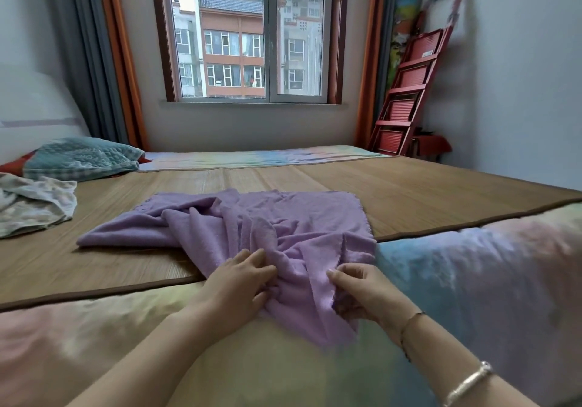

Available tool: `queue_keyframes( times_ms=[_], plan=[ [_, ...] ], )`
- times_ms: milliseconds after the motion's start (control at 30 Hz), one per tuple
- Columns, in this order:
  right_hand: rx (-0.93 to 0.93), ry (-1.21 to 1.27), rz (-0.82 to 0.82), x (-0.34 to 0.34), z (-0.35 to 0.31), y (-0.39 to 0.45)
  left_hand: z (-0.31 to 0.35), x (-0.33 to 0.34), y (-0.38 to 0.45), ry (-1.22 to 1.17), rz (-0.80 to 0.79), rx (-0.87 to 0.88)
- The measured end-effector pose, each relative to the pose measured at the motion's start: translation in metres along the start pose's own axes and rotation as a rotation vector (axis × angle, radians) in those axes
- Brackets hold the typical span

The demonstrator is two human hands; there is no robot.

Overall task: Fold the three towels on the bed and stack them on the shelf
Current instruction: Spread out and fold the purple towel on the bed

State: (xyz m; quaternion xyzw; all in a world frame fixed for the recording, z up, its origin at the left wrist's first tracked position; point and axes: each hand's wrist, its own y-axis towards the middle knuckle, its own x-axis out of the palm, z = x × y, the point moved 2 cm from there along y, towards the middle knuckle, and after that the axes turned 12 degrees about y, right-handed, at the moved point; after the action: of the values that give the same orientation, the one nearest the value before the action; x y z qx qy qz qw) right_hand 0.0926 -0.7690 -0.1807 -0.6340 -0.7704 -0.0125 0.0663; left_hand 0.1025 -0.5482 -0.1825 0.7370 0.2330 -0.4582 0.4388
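Counted one purple towel [252,227], one pale patterned towel [34,208], one teal cloth [82,158]. Also one bamboo mat [409,186], one window [248,35], one red ladder [409,91]. Two hands: left hand [242,280], right hand [362,293].

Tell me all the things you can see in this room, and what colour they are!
Purple towel: one, lilac, crumpled on the mat at the near edge of the bed.
Pale cloth: one, whitish with faint print, bunched at the left on the mat.
Pillow: one, teal check, far left of the bed.
Mat: one, tan, woven, spread over the bed.
Sheet: one, pastel rainbow, under the mat.
Window: one, brown frame, far wall, buildings outside.
Curtains: grey and orange, both sides of the window.
Stepladder: one, red, leaning in the right corner.
Left hand: grip on the towel's folds.
Right hand: pinching the towel's near edge; bracelets on the wrist.
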Motion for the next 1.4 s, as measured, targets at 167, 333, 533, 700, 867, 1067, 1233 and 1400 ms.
queue_keyframes(
  times_ms=[167, 333, 533, 700, 867, 1067, 1233, 1400],
  plan=[
    [-0.144, 0.434, -0.126, -0.005, -0.027, -0.010, 0.000, -0.030, -0.003, -0.332, 0.202, -0.040],
    [-0.300, 0.688, -0.215, -0.016, -0.052, -0.033, 0.002, -0.054, -0.008, -0.561, 0.314, -0.085],
    [-0.174, 0.448, -0.360, -0.011, -0.041, -0.026, 0.006, -0.034, -0.010, -0.265, -0.060, -0.072],
    [0.116, 0.019, -0.346, -0.009, -0.020, -0.027, -0.002, -0.009, -0.015, -0.088, -0.195, 0.003],
    [0.220, -0.046, -0.129, -0.009, -0.014, -0.023, -0.003, -0.010, -0.009, 0.026, 0.007, 0.095],
    [0.125, -0.296, 0.027, -0.013, -0.001, -0.013, 0.000, -0.038, -0.007, -0.356, 0.238, -0.067],
    [-0.052, -0.449, 0.139, -0.010, -0.003, 0.000, -0.002, -0.045, -0.012, -0.302, -0.026, -0.079],
    [-0.091, -0.650, 0.052, 0.000, -0.008, -0.002, -0.005, -0.030, -0.017, 0.162, -0.309, 0.056]
  ],
)
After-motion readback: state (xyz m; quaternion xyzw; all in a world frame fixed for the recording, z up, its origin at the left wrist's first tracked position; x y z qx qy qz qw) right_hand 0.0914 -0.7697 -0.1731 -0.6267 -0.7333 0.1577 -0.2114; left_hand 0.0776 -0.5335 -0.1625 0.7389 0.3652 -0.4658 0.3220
